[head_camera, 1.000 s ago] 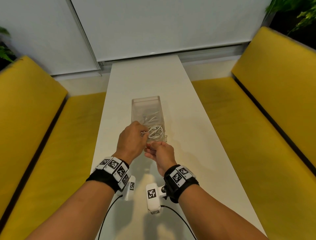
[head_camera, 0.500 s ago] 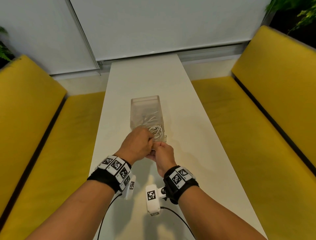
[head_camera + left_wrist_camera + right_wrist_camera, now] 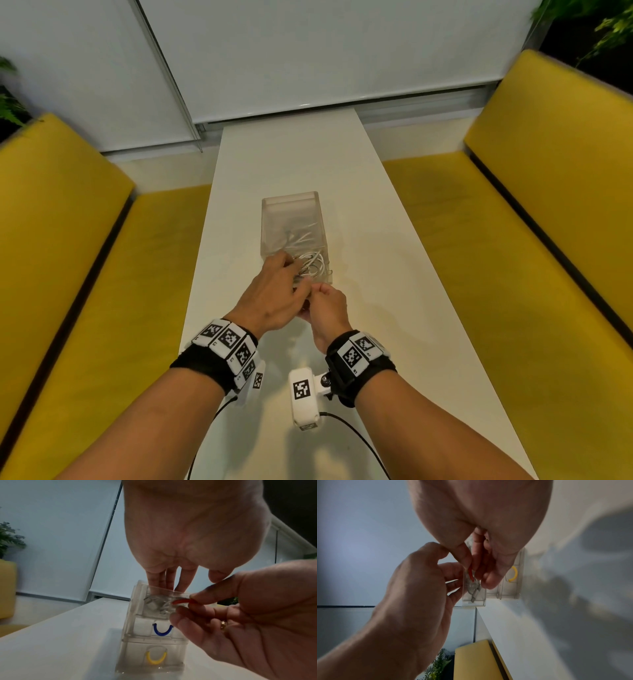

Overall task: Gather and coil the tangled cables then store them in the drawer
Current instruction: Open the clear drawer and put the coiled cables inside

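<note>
A clear plastic drawer unit (image 3: 291,212) stands mid-table with its top drawer pulled out toward me. White coiled cables (image 3: 313,265) lie in that drawer. My left hand (image 3: 274,294) reaches in from above, its fingers (image 3: 164,580) straight and pressing down on the cables (image 3: 472,588). My right hand (image 3: 327,308) is at the drawer front, thumb and forefinger pinching the red handle (image 3: 181,601) of the top drawer. The two lower drawers, with a blue handle (image 3: 162,630) and a yellow handle (image 3: 155,658), are closed.
The long white table (image 3: 394,274) runs away from me to a window blind. Yellow benches (image 3: 513,257) flank it on both sides. Black wires trail from my wrist cameras over the near table end.
My left hand has gone from holding the coil above the drawer front to pushing it down inside the drawer. The right hand has stayed at the drawer front.
</note>
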Action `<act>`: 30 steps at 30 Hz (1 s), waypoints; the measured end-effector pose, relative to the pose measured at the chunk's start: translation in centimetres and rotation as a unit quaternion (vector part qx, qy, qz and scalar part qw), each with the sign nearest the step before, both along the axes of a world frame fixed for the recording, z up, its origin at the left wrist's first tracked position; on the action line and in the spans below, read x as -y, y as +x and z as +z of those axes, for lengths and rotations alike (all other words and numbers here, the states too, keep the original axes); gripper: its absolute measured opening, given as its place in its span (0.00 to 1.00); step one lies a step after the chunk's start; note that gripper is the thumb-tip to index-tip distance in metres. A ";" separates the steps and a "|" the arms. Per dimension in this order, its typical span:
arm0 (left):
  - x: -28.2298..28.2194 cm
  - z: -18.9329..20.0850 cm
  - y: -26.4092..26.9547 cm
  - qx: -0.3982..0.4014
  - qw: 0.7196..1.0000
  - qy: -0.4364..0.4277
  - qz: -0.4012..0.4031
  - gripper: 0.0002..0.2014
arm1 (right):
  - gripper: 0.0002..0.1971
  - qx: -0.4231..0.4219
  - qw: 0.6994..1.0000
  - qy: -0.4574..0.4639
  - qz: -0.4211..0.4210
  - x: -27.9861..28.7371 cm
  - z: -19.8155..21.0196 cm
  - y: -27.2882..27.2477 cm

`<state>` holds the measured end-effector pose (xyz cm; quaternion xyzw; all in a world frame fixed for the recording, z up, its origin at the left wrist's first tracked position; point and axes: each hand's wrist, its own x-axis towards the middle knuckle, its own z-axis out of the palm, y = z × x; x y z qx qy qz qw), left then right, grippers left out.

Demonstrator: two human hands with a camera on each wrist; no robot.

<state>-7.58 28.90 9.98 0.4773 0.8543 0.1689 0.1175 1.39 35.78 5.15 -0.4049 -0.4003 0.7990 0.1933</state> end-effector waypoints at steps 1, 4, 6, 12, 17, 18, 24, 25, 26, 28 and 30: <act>-0.1 -0.1 0.1 -0.009 1.000 -0.021 -0.004 0.21 | 0.09 0.004 1.000 0.002 -0.001 0.0 -0.1 0.0; -0.5 -0.1 0.2 -0.043 0.995 -0.086 -0.010 0.25 | 0.11 0.009 1.000 0.006 0.003 0.0 0.0 0.1; -0.7 0.3 0.0 -0.036 0.994 -0.105 -0.010 0.26 | 0.12 0.008 1.000 0.008 0.007 0.0 0.1 0.2; 1.2 0.9 0.6 -0.032 0.999 0.040 0.017 0.19 | 0.06 -0.019 1.000 -0.017 0.006 0.0 0.6 0.2; 2.5 -0.1 1.3 -0.073 0.996 0.029 -0.033 0.19 | 0.05 -0.005 1.000 -0.010 -0.005 0.1 0.3 0.1; 2.5 -0.1 1.4 -0.070 0.996 0.029 -0.035 0.19 | 0.05 -0.003 1.000 -0.008 -0.005 0.1 0.3 0.2; 1.4 0.1 1.7 -0.043 0.998 -0.002 -0.036 0.21 | 0.04 0.003 1.000 0.005 -0.006 0.0 -0.2 0.0; 1.3 0.1 1.6 -0.037 0.998 -0.009 -0.040 0.22 | 0.03 0.000 1.000 0.003 -0.006 0.0 -0.2 0.0; 1.2 0.3 1.6 -0.030 0.998 -0.019 -0.044 0.23 | 0.03 -0.003 1.000 0.001 -0.006 0.0 -0.2 0.0; 1.0 0.5 1.3 -0.020 0.998 -0.042 -0.045 0.26 | 0.04 -0.008 1.000 0.000 -0.003 0.0 -0.3 0.1; 0.7 0.6 1.0 -0.010 0.997 -0.063 -0.046 0.28 | 0.04 -0.009 1.000 0.003 0.000 0.0 -0.4 0.1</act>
